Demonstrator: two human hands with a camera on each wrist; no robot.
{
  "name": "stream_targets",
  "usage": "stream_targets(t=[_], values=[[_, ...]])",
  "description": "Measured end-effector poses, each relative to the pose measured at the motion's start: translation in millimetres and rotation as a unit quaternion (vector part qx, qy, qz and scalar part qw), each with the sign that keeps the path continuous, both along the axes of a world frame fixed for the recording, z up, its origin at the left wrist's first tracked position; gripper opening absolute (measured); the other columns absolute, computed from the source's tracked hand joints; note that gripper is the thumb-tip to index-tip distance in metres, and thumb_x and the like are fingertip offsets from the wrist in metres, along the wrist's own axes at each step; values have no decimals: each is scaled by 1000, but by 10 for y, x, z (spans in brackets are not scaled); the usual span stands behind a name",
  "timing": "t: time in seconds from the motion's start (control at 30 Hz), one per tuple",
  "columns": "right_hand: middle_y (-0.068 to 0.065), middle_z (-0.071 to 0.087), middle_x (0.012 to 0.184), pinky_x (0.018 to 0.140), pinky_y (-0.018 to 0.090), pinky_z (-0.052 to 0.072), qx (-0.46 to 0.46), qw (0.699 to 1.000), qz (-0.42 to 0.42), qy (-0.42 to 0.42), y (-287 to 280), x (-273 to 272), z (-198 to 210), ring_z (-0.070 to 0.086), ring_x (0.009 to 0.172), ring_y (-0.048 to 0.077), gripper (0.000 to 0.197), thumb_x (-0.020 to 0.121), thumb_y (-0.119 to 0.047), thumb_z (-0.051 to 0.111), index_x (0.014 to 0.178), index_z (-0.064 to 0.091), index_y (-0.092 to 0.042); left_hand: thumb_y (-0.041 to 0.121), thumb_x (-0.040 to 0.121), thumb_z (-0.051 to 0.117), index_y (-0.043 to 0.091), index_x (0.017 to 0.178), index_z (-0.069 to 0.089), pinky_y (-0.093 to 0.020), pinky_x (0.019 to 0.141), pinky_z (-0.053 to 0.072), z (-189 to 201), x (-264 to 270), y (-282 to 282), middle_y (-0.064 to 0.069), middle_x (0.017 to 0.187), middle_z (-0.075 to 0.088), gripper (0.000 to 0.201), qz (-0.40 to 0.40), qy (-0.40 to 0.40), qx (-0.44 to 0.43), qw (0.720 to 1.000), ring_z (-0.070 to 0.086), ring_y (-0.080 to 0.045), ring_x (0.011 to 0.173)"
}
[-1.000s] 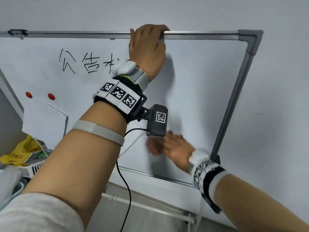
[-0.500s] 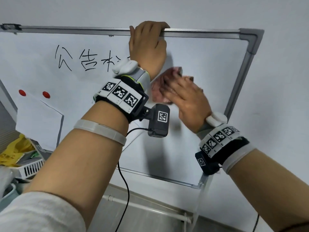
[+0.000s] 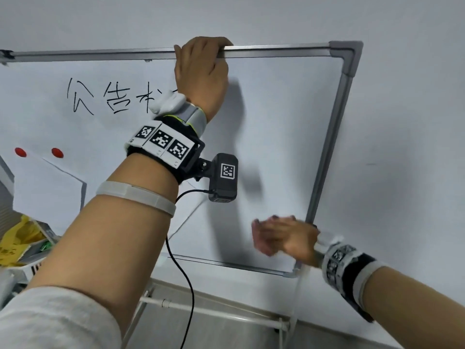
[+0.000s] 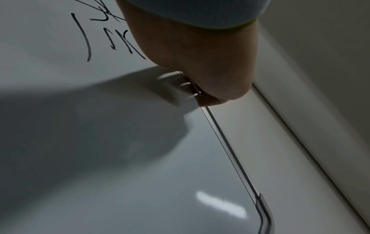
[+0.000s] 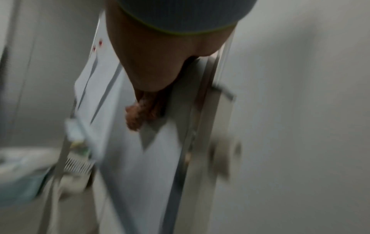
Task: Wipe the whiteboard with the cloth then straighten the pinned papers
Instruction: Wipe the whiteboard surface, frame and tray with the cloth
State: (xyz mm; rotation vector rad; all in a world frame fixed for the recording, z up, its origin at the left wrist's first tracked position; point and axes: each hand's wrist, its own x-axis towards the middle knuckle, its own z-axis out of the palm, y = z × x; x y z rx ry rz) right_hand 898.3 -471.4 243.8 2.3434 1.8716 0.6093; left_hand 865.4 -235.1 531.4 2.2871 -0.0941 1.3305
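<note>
While the left hand (image 3: pixel 201 71) hooks its curled fingers over the top rail of the whiteboard (image 3: pixel 289 122), steadying it, the right hand (image 3: pixel 284 238) presses a pinkish cloth (image 3: pixel 261 244) flat against the board's lower right corner. That hand is blurred. Its fingers look spread and fairly straight over the cloth, but whether any of them pinch the fabric I cannot tell. In the right wrist view the cloth (image 5: pixel 136 115) shows as a crumpled reddish wad just beyond the fingertips, touching the board face.

Black handwriting (image 3: pixel 110 99) runs along the upper left of the board, its line lying left to right, partly hidden behind the left wrist. From the cloth it sits up and well to the left, diagonally across the board. The left hand is far nearer to it, but that hand is busy on the rail, so the cloth hand would have to travel up and leftward, passing under the left forearm.

At the left, 2 red magnets (image 3: pixel 37 152) hold white papers (image 3: pixel 47 187), which hang askew with slanted edges. They lie left of the cloth, at about mid-height.

Wiping looks unfinished, since the writing remains; the papers are not yet straightened.
</note>
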Motion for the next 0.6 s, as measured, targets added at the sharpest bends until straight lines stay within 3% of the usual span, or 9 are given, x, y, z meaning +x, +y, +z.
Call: stream_targets(t=[0.03, 0.13, 0.2, 0.27, 0.33, 0.43, 0.47, 0.53, 0.6], values=[[-11, 45, 154, 122, 36, 25, 29, 999, 12, -26, -7, 45, 259, 30, 148, 11, 38, 104, -24, 40, 137, 58, -31, 17, 83, 32, 23, 126, 63, -49, 120, 16, 10, 14, 17, 2, 125, 60, 53, 0, -2, -1, 1000, 41, -20, 133], [7, 48, 152, 119, 50, 33, 223, 972, 6, -74, 81, 238, 1006, 34, 148, 26, 51, 93, 10, 43, 131, 65, -14, 17, 83, 33, 23, 125, 63, -50, 119, 17, 18, 22, 51, 1, 125, 61, 52, 2, -2, -9, 1000, 41, -21, 132], [10, 50, 149, 118, 49, 32, 315, 945, -23, -88, 157, 313, 1239, 37, 146, 29, 47, 93, 16, 48, 125, 69, -10, 17, 83, 33, 23, 125, 63, -50, 118, 18, 15, 33, 19, 2, 124, 61, 52, 3, 4, -8, 1000, 41, -20, 132], [12, 51, 149, 117, 48, 33, 353, 932, -30, -71, 267, 280, 1164, 39, 145, 30, 46, 93, 17, 48, 125, 69, -9, 17, 84, 33, 23, 125, 63, -49, 118, 19, 10, 49, 8, 2, 124, 61, 52, 5, 5, -7, 1000, 40, -20, 132], [10, 51, 150, 111, 46, 41, 293, 955, -13, -30, 258, 215, 789, 43, 141, 29, 49, 92, 14, 49, 129, 67, -13, 16, 82, 32, 23, 125, 62, -49, 119, 18, 26, 53, 31, 1, 124, 61, 53, 4, 8, -11, 1000, 39, -20, 133], [0, 56, 145, 105, 43, 47, 114, 993, 19, 29, 107, -12, 12, 50, 135, 22, 36, 95, -13, 57, 130, 63, -21, 14, 82, 32, 23, 125, 62, -49, 119, 19, 34, 63, 58, 1, 123, 61, 53, -4, 10, -20, 1000, 39, -21, 133], [0, 60, 140, 106, 41, 46, 52, 997, 48, 6, 34, -15, -199, 53, 132, 21, 33, 95, -14, 58, 127, 62, -20, 13, 82, 33, 23, 125, 63, -49, 119, 18, 17, 58, 52, 0, 123, 61, 53, -3, 4, -16, 1000, 39, -21, 132], [-3, 62, 136, 108, 37, 43, -10, 998, 52, -31, -67, -8, -303, 52, 133, 17, 25, 94, -16, 61, 118, 64, -21, 14, 84, 34, 21, 125, 63, -49, 120, 15, -15, 73, 42, 0, 122, 61, 51, 0, -15, -3, 1000, 41, -21, 132], [-7, 53, 148, 110, 46, 43, 0, 999, 39, -23, -66, 78, -47, 44, 141, 18, 31, 99, -29, 53, 128, 62, -28, 14, 85, 35, 21, 124, 63, -48, 122, 11, -28, 71, 24, 1, 122, 60, 49, -1, -23, -6, 1000, 41, -20, 132]])
